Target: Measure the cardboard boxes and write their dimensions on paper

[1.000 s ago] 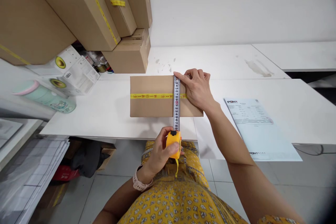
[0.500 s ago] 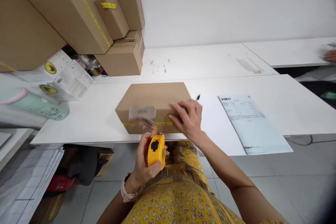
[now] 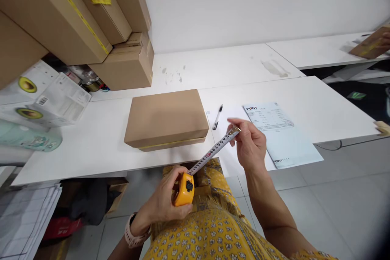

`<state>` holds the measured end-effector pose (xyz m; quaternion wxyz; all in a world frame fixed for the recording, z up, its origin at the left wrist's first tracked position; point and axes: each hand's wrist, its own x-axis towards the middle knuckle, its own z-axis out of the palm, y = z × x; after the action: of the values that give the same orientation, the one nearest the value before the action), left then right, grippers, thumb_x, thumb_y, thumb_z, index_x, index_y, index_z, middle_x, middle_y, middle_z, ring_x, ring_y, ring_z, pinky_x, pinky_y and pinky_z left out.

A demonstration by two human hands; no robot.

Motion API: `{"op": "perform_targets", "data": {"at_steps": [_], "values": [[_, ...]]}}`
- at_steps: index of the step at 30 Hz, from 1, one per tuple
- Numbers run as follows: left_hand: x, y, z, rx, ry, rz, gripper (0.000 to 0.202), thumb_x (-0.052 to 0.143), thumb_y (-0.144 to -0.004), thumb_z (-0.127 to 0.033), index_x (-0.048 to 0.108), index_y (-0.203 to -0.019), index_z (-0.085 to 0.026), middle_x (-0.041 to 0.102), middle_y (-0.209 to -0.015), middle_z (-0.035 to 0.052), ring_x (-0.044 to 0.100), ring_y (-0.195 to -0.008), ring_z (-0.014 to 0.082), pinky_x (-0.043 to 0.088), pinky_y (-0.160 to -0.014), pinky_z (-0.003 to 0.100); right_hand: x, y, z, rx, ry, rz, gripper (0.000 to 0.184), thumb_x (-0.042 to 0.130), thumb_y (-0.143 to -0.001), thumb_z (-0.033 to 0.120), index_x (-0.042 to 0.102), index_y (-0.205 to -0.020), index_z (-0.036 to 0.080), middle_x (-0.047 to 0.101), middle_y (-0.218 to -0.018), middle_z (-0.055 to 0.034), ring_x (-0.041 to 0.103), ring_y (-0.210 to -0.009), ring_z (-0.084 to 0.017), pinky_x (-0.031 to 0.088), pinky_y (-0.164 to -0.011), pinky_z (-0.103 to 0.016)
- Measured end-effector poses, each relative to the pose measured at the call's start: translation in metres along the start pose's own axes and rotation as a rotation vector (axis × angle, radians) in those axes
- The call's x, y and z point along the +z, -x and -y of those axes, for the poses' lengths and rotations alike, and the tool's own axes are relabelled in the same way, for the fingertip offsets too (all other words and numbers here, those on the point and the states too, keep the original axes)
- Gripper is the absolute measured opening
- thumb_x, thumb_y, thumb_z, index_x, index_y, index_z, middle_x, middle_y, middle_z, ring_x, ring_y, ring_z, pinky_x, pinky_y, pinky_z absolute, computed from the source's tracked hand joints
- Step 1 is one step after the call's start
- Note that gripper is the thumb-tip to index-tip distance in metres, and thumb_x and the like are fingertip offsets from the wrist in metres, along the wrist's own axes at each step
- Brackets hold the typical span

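Note:
My left hand (image 3: 166,195) is closed around a yellow tape measure (image 3: 184,190) with a black button, held in front of my body below the table edge. Its silver blade (image 3: 210,153), printed with black numbers, runs out up and to the right. At the blade's metal end, my right hand (image 3: 251,144) has its fingers bent around the tip. A closed cardboard box (image 3: 166,118) with a strip of yellow tape on its near side lies on the white table, left of the right hand and apart from both hands.
A pen (image 3: 217,117) lies on white paper beside a printed sheet (image 3: 282,138). Brown cartons (image 3: 122,69) are stacked at the back left, near white avocado-printed boxes (image 3: 63,93) and a mint bottle (image 3: 30,136). At the far right, another person's hand (image 3: 386,40) touches a carton.
My right hand has left the cardboard box and moved right to the blade's end. The blade, blurred before, now stretches between my hands. The box sits turned differently, and the pen is fully visible.

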<state>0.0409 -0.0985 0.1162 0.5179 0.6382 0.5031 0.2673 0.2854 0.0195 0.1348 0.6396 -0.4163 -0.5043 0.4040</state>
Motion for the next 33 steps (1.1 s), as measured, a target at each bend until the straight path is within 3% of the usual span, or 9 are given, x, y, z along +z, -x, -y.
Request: {"op": "perform_targets", "data": {"at_steps": [3, 6, 11, 16, 19, 23, 27, 30, 33], "values": [[-0.001, -0.004, -0.004, -0.005, -0.057, 0.015, 0.063, 0.074, -0.064, -0.02, 0.053, -0.122, -0.025, 0.062, -0.108, 0.0052, 0.058, -0.088, 0.0224, 0.051, -0.076, 0.034, -0.01, 0.012, 0.012, 0.033, -0.097, -0.001, 0.031, 0.062, -0.093, 0.05, 0.075, -0.084, 0.024, 0.066, -0.073, -0.0028, 0.047, -0.045, -0.01, 0.04, -0.042, -0.03], [-0.001, -0.006, -0.004, -0.01, -0.087, -0.014, 0.061, 0.075, -0.067, -0.022, 0.053, -0.124, -0.025, 0.062, -0.108, 0.0052, 0.059, -0.088, 0.0226, 0.051, -0.078, 0.034, -0.019, 0.025, 0.025, 0.031, -0.157, 0.102, 0.038, 0.059, -0.093, 0.054, 0.075, -0.081, 0.023, 0.066, -0.072, -0.0047, 0.049, -0.043, -0.011, 0.041, -0.039, -0.031], [-0.005, -0.009, -0.004, 0.011, -0.164, -0.059, 0.067, 0.078, -0.068, -0.022, 0.054, -0.131, -0.026, 0.063, -0.12, 0.0081, 0.063, -0.101, 0.0268, 0.053, -0.086, 0.037, -0.034, 0.027, 0.038, 0.093, -0.297, 0.234, 0.027, 0.067, -0.091, 0.04, 0.071, -0.073, 0.021, 0.052, -0.056, 0.0003, 0.044, -0.044, -0.01, 0.031, -0.033, -0.022], [-0.003, -0.014, -0.013, 0.164, -0.189, -0.079, 0.113, 0.08, -0.074, -0.022, 0.009, -0.161, -0.034, 0.057, -0.142, 0.0118, 0.059, -0.125, 0.0308, 0.047, -0.105, 0.047, -0.029, 0.031, 0.023, 0.385, -0.4, 0.318, 0.032, 0.072, -0.087, 0.042, 0.063, -0.066, 0.019, 0.051, -0.058, 0.0025, 0.037, -0.041, -0.005, 0.027, -0.033, -0.02], [-0.002, -0.017, -0.022, 0.291, -0.2, -0.098, 0.116, 0.078, -0.079, -0.024, -0.003, -0.161, -0.034, 0.058, -0.143, 0.0131, 0.059, -0.127, 0.0294, 0.048, -0.106, 0.048, -0.016, 0.04, 0.014, 0.438, -0.323, 0.465, 0.029, 0.072, -0.087, 0.044, 0.065, -0.072, 0.02, 0.057, -0.062, 0.0019, 0.044, -0.043, -0.006, 0.036, -0.04, -0.021], [-0.018, -0.026, -0.034, 0.431, -0.326, -0.227, 0.111, 0.079, -0.081, -0.031, 0.003, -0.162, -0.028, 0.058, -0.143, 0.0159, 0.06, -0.127, 0.0303, 0.051, -0.105, 0.047, -0.012, 0.018, -0.005, 0.211, 0.103, 0.419, 0.025, 0.065, -0.092, 0.044, 0.069, -0.083, 0.021, 0.063, -0.069, -0.0004, 0.053, -0.055, -0.011, 0.043, -0.052, -0.026], [-0.056, -0.051, -0.043, 0.45, -0.63, -0.56, 0.1, 0.082, -0.077, -0.036, 0.024, -0.158, -0.023, 0.056, -0.144, 0.0158, 0.06, -0.126, 0.0332, 0.052, -0.103, 0.048, -0.024, -0.055, -0.053, -0.101, 0.905, 0.253, 0.025, 0.05, -0.1, 0.028, 0.069, -0.089, 0.016, 0.068, -0.084, -0.0093, 0.059, -0.074, -0.019, 0.041, -0.065, -0.032], [-0.084, -0.077, -0.045, 0.383, -0.833, -0.687, 0.08, 0.078, -0.079, -0.035, 0.041, -0.149, -0.02, 0.061, -0.134, 0.0144, 0.062, -0.119, 0.0333, 0.051, -0.102, 0.049, -0.031, -0.104, -0.09, -0.138, 1.452, 0.482, 0.03, 0.041, -0.094, 0.001, 0.069, -0.102, 0.009, 0.067, -0.101, -0.0177, 0.058, -0.088, -0.025, 0.034, -0.063, -0.033], [-0.096, -0.097, -0.039, 0.38, -0.914, -0.697, 0.063, 0.071, -0.085, -0.034, 0.049, -0.142, -0.018, 0.063, -0.131, 0.0144, 0.061, -0.119, 0.0325, 0.048, -0.103, 0.049, -0.03, -0.125, -0.111, -0.29, 1.679, 0.759, 0.039, 0.038, -0.088, -0.005, 0.067, -0.111, 0.007, 0.064, -0.114, -0.0199, 0.055, -0.101, -0.028, 0.031, -0.064, -0.034]]}}
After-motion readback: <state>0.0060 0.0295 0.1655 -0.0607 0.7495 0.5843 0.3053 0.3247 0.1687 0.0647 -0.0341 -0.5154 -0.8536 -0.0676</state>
